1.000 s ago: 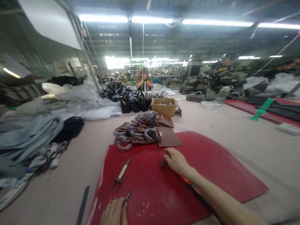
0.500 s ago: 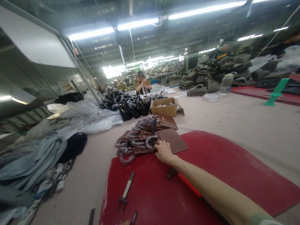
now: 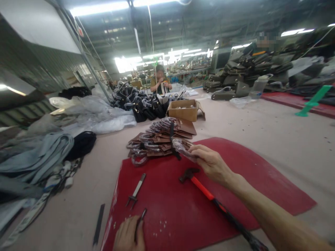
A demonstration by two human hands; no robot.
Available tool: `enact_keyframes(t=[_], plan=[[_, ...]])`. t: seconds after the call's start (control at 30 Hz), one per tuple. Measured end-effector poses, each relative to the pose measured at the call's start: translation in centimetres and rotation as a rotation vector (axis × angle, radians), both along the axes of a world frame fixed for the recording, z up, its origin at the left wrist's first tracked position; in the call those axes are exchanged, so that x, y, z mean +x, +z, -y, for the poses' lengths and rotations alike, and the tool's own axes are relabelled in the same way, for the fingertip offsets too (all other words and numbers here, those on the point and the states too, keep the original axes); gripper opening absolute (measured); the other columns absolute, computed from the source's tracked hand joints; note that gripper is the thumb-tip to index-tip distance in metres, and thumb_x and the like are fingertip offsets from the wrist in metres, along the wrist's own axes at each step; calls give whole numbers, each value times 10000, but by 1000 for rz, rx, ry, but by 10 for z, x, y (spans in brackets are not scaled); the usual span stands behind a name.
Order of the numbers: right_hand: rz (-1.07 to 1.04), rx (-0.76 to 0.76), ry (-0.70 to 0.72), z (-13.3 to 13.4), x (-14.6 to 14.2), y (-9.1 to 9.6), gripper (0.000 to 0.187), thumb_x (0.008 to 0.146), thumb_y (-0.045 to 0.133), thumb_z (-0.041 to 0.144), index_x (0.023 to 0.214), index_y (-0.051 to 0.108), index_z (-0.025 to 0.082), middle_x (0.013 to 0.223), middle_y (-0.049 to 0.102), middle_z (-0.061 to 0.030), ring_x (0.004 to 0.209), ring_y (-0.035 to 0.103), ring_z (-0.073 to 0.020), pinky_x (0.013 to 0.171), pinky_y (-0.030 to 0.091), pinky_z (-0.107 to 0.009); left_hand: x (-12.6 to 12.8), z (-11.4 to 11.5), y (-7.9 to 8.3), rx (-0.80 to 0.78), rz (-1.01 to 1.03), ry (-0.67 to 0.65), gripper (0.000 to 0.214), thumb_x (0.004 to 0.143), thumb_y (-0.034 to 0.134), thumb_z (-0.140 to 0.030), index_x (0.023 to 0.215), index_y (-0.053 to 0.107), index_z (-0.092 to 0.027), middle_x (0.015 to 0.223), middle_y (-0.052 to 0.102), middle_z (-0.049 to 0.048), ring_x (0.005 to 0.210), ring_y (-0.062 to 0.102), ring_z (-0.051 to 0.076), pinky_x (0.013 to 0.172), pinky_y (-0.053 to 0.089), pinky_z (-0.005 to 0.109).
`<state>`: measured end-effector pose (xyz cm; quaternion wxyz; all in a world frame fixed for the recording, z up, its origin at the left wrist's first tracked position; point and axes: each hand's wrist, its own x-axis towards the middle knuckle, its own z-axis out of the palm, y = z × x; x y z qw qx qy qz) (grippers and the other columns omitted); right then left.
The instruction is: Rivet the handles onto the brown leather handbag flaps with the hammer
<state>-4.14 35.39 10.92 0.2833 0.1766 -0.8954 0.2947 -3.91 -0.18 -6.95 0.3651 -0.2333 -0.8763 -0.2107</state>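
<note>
The right hand (image 3: pixel 209 162) pinches a plastic-wrapped handle (image 3: pixel 181 147) between thumb and fingers, holding it up over the far edge of the red mat (image 3: pixel 167 195); a brown edge shows behind it, but how much of the piece hangs there I cannot tell; the left hand (image 3: pixel 129 233), low and nearer the body, is curled around a slim dark tool (image 3: pixel 142 215), its tip poking out past the fingers. The slick wrapping could slide in so light a pinch, and the piece would then drop or twist; just ahead of the right hand, the pile of brown pieces (image 3: pixel 155 139) overlaps loosely, so a snagged loop or the dark strap (image 3: pixel 172 130) across it might drag others along. Below the right hand and forearm lies the hammer (image 3: pixel 220 205), its handle running off the mat's near edge; a low sweep of that arm could knock it round. Beyond the left hand rests a two-pronged tool (image 3: pixel 136 191), which a careless reach might catch; white bits (image 3: pixel 162 225) right of that hand could mark leather laid on them.
</note>
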Motion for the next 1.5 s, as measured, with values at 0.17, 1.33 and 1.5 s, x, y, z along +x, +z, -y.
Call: enact_keyframes(t=[0.17,1.33,1.5], plan=[[25,316,172,68,70,-41,276,969,362,90,975,624,178,1120,648,-103,1037,561,-213,958,449,-382,9,-2,19,-40,166,2,131,944,514,-222,952,641,-189,819,673,49,762,634,207,742,499,324],[133,337,-594,18,122,-114,326,926,500,240,1213,605,127,1207,597,-189,1085,569,-340,879,494,-500,14,2,30,-98,361,70,145,944,508,-211,964,645,-171,904,660,86,891,588,249,828,440,352],[286,214,-49,116,153,-110,381,918,566,277,1286,552,181,1367,522,-168,1270,462,-325,1034,406,-540,15,2,31,-116,380,80,164,953,495,-216,982,648,-164,924,664,91,906,592,249,842,444,358]])
